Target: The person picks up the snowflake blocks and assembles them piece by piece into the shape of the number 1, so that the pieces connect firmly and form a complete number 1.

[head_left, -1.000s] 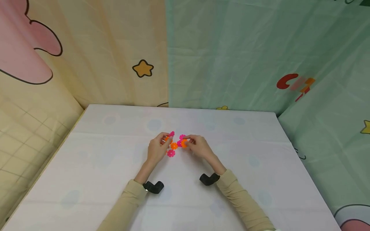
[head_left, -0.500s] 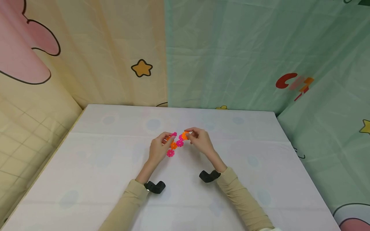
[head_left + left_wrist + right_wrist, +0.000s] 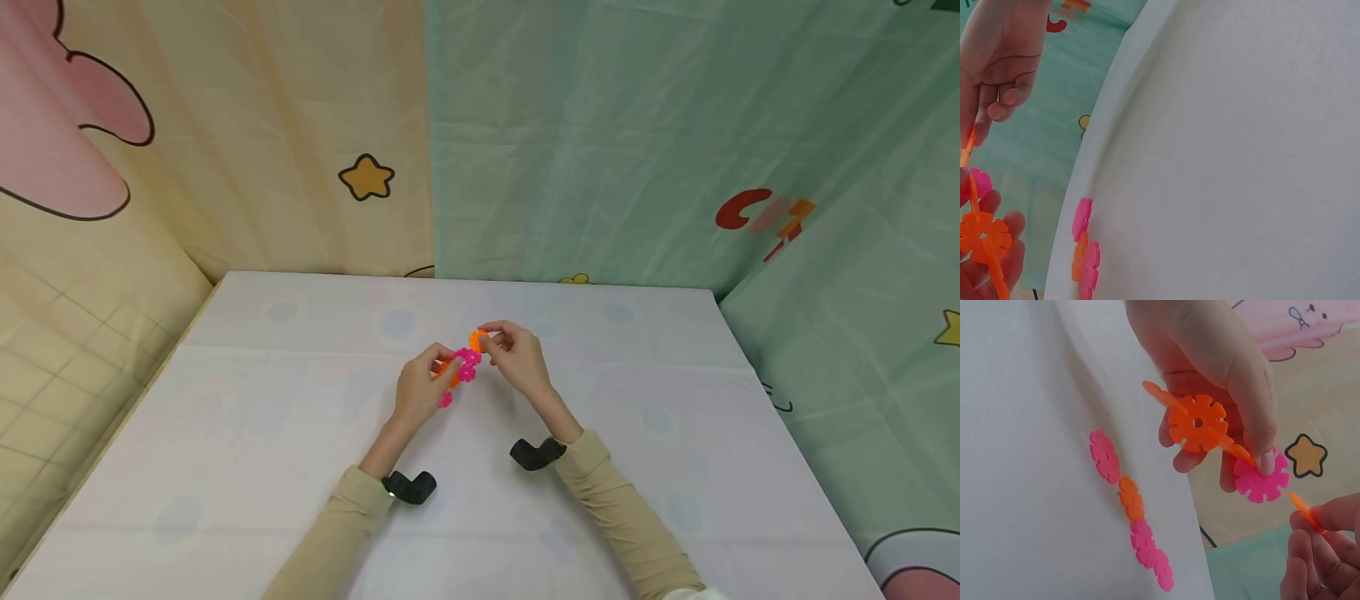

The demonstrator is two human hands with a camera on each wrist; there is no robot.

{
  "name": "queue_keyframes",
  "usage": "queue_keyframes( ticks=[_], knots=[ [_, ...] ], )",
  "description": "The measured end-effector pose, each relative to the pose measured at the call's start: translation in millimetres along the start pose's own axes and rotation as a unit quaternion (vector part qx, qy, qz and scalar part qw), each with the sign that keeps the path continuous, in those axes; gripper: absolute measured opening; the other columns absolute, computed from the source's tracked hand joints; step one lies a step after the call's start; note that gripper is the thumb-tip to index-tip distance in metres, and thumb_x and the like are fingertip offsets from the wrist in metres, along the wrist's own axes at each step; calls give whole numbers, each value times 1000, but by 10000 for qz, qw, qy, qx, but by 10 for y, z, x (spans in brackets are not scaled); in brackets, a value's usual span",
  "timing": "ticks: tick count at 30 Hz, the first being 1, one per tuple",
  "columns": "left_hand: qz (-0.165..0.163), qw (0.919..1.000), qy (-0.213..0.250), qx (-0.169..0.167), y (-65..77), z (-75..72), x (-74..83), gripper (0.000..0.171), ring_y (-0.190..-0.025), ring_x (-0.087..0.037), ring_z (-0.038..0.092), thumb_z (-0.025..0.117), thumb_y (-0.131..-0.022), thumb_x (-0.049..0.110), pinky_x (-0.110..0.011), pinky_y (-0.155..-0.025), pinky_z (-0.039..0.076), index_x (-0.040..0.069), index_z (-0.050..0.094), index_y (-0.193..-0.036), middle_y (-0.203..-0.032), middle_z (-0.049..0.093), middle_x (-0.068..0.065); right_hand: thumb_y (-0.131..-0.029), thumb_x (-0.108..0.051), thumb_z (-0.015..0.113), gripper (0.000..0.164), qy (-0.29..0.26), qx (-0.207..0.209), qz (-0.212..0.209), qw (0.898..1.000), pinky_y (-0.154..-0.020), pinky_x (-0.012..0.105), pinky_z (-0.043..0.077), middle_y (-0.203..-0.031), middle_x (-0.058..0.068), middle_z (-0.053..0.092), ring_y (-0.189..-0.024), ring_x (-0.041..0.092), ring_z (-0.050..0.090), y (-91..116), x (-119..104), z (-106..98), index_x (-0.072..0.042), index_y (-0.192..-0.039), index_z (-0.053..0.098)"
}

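Observation:
Between the thumb and fingers of my left hand [image 3: 418,387] is a joined piece of notched plastic discs. Its orange disc [image 3: 1179,434] has other orange discs slotted through it at an angle, and a pink disc [image 3: 1262,481] sits at the end under my thumb. My right hand [image 3: 521,360] pinches a single orange disc [image 3: 1302,508], seen edge-on in the right wrist view. That disc is just apart from the pink end. Below the hands, several loose discs lie on the table, among them a pink disc [image 3: 1105,457] and an orange disc [image 3: 1131,499].
The table [image 3: 285,433] has a white cloth with faint pale dots. A black wrist camera [image 3: 409,487] is strapped to the left wrist, another black camera [image 3: 537,454] to the right. Printed curtains [image 3: 600,142] hang behind the far table edge.
My right hand has moved up and away from the loose discs with the orange disc. My left hand has shifted slightly right with its joined discs, closing in on the right hand.

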State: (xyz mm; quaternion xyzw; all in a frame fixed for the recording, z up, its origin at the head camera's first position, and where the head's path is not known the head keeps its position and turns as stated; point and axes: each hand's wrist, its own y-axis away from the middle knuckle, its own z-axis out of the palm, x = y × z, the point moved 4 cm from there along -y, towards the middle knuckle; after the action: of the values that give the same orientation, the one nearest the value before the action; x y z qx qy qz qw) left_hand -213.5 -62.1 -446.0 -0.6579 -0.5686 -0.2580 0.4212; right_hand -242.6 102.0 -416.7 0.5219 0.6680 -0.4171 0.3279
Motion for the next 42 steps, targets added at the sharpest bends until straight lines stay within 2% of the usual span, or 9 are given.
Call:
queue_keyframes(
  ticks=[9,17,22,28,35,42],
  knots=[
    [205,9997,-107,3,-3,32,25,14,-76,-20,61,67,-91,22,-24,-60,49,10,66,-96,-89,72,-6,-91,-12,64,21,-19,82,12,10000,-51,19,44,-77,15,69,-65,42,62,5,-39,22,-3,-109,68],
    [387,9992,-101,90,-19,70,26,14,-69,-17,60,68,-90,24,-22,-56,48,10,67,-94,-82,71,-5,-90,-12,66,20,212,198,-42,9996,-49,20,45,-76,16,69,-57,28,61,22,-59,39,-4,-108,69],
    [726,9965,-287,288,-23,75,49,15,-62,-14,56,67,-91,24,-21,-53,43,9,66,-92,-75,69,-4,-89,-10,65,19,212,260,-136,9993,-49,21,47,-73,14,68,-53,18,59,11,-70,59,-3,-106,70],
    [1227,9885,-488,734,-32,59,95,14,-55,-11,48,65,-91,19,-21,-52,37,6,64,-88,-70,64,-5,-87,-5,65,18,21,372,-149,9992,-48,21,48,-68,14,64,-48,11,56,-2,-116,83,-1,-103,71],
    [1311,9849,-631,941,-46,57,152,12,-55,-16,52,64,-91,14,-25,-52,39,4,63,-87,-71,65,-8,-86,-2,64,18,-175,435,-93,9989,-48,21,50,-66,16,62,-46,10,56,-15,-132,99,1,-102,71],
    [1452,9820,-711,977,-54,64,162,12,-51,-12,43,66,-90,14,-22,-49,33,4,62,-85,-66,61,-6,-87,-3,63,20,-249,369,59,9990,-48,21,50,-70,19,64,-47,11,55,-9,-98,83,0,-105,70]
  ],
)
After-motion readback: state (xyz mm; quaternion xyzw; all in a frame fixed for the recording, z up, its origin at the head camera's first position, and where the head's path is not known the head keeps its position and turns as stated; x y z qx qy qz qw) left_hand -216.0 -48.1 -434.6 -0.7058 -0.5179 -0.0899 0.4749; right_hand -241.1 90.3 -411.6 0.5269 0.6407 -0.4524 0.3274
